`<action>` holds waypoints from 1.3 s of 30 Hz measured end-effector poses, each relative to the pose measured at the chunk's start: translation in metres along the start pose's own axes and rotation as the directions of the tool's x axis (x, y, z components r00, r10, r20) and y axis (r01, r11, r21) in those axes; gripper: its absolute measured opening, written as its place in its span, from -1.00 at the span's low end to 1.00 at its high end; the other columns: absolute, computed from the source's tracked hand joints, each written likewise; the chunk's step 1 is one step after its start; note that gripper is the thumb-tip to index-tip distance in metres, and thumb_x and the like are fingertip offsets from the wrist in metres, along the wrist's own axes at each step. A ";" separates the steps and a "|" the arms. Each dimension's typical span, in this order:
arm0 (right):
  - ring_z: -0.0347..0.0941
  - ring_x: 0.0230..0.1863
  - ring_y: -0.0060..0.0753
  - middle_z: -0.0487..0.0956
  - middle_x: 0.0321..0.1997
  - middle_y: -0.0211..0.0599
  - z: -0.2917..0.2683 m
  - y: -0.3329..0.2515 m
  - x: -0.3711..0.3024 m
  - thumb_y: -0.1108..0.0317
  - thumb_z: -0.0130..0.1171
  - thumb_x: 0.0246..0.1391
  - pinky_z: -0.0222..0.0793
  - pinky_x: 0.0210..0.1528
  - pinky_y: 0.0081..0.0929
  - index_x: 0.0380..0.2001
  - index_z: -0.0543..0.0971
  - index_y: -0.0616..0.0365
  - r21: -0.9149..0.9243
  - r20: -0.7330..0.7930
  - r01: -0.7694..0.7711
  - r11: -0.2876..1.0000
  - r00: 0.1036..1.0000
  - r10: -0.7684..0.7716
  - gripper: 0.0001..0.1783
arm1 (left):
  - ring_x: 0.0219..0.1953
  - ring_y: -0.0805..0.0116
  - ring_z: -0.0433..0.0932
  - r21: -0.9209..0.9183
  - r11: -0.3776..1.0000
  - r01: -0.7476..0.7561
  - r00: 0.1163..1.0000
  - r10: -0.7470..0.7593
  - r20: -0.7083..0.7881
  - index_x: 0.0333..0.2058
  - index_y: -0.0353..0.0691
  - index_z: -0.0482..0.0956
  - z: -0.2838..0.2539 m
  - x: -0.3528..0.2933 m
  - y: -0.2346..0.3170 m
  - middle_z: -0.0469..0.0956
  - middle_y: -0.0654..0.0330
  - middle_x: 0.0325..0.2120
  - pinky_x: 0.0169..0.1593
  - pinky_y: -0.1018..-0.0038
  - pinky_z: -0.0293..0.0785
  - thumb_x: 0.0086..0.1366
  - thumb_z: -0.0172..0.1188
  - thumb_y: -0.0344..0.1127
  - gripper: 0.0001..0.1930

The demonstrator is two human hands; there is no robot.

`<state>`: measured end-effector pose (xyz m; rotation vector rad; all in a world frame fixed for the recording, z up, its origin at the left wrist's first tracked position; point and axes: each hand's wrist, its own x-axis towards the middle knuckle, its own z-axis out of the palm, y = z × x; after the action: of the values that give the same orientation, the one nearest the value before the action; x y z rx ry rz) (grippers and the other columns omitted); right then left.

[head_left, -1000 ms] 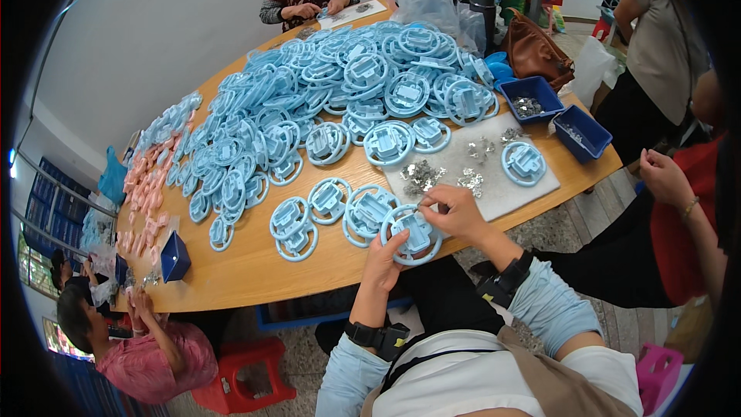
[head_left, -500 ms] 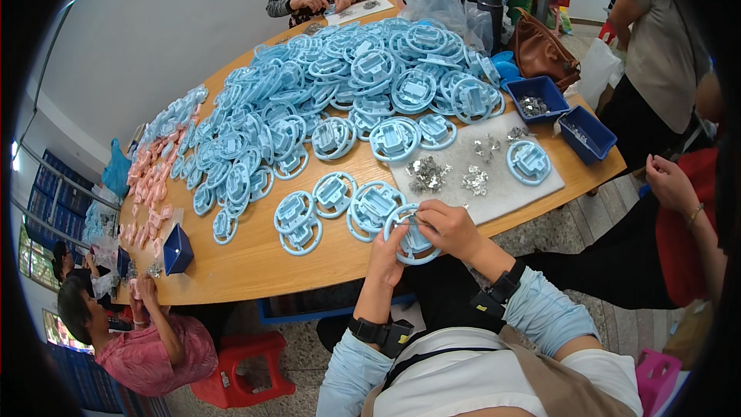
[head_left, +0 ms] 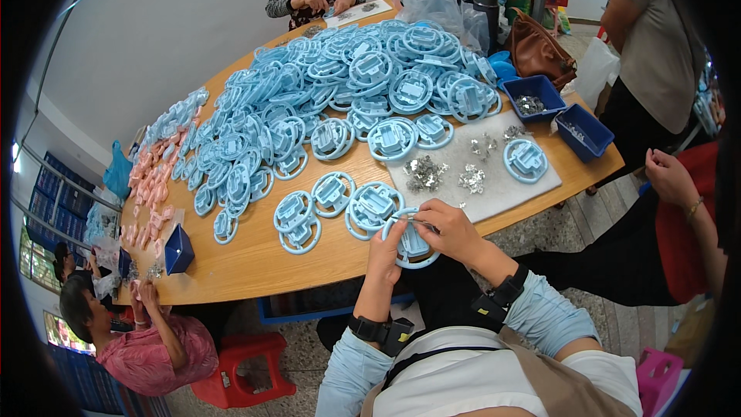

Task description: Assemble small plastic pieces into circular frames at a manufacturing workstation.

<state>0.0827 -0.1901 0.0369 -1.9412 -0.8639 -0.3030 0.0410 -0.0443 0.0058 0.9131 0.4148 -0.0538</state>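
Note:
At the table's near edge, my left hand (head_left: 385, 253) grips the side of a light-blue plastic steering wheel (head_left: 414, 245), thumb on its upper face. My right hand (head_left: 449, 230) is closed in a pinch over the wheel's upper part. Between its fingertips shows a thin metal tool, apparently tweezers (head_left: 414, 221), its tip close to my left thumb. Any small piece at the tip is too small to make out. Just beyond my hands lie loose blue wheels (head_left: 373, 205) and a pale board (head_left: 494, 199) bearing small shiny metal pieces (head_left: 425, 174).
A large heap of blue wheels (head_left: 332, 69) covers the table's middle. Blue bins (head_left: 584, 133) with metal pieces and a brown handbag (head_left: 539, 48) stand at right. Pink parts (head_left: 152, 174) lie at left. Other people sit around the table; one co-worker's hand (head_left: 670, 177) is at right.
My right hand's pinch and the tool have shifted slightly toward my left thumb. The held wheel has tilted and dropped a little. The view has shifted slightly.

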 end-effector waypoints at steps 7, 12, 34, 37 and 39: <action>0.45 -0.51 -0.29 0.49 -0.39 -0.24 -0.008 0.004 -0.001 0.52 0.18 -0.22 0.36 -0.50 -0.51 -0.46 0.53 0.23 0.100 0.036 0.020 0.995 0.999 -0.024 -0.85 | -0.37 0.53 0.50 -0.037 0.998 0.043 0.999 -0.043 0.025 -0.22 -0.30 0.47 0.001 -0.005 0.001 0.52 0.26 -0.37 -0.33 0.59 0.46 0.18 0.13 -0.29 -0.76; 0.42 -0.57 -0.40 0.48 -0.40 -0.29 -0.009 0.012 0.003 0.52 0.18 -0.23 0.33 -0.55 -0.56 -0.48 0.52 0.23 0.075 0.065 0.153 0.985 0.985 -0.157 -0.86 | -0.37 0.54 0.50 -0.006 0.999 0.033 0.999 -0.033 0.017 -0.22 -0.30 0.48 0.002 -0.006 0.002 0.52 0.26 -0.37 -0.34 0.60 0.46 0.18 0.14 -0.30 -0.76; 0.23 -0.65 -0.66 0.43 -0.48 -0.44 -0.023 0.005 0.020 0.45 0.19 -0.28 0.15 -0.63 -0.69 -0.59 0.48 0.19 0.242 0.132 -0.140 0.960 0.985 0.110 -0.89 | -0.40 0.52 0.52 0.013 0.998 0.064 0.997 -0.065 0.042 -0.23 -0.30 0.48 0.002 -0.003 0.004 0.53 0.25 -0.39 -0.35 0.59 0.48 0.18 0.13 -0.28 -0.76; 0.19 -0.63 -0.74 0.43 -0.46 -0.50 -0.011 0.011 0.010 0.46 0.20 -0.27 0.11 -0.61 -0.74 -0.59 0.50 0.20 0.351 0.100 -0.223 0.909 0.975 0.200 -0.90 | -0.40 0.52 0.52 0.002 0.998 0.067 0.996 -0.067 0.051 -0.22 -0.31 0.48 0.004 -0.004 0.004 0.53 0.24 -0.39 -0.35 0.59 0.48 0.18 0.13 -0.28 -0.75; 0.19 -0.62 -0.75 0.43 -0.45 -0.51 -0.008 0.013 0.007 0.46 0.20 -0.27 0.11 -0.60 -0.74 -0.58 0.51 0.21 0.384 0.097 -0.258 0.886 0.966 0.239 -0.90 | -0.40 0.52 0.52 0.004 0.998 0.068 0.997 -0.069 0.037 -0.22 -0.31 0.48 0.003 -0.004 0.003 0.53 0.24 -0.39 -0.35 0.59 0.48 0.18 0.13 -0.28 -0.75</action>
<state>0.0975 -0.1972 0.0359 -1.6570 -0.6367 0.0699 0.0392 -0.0453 0.0109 0.8996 0.4120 -0.1337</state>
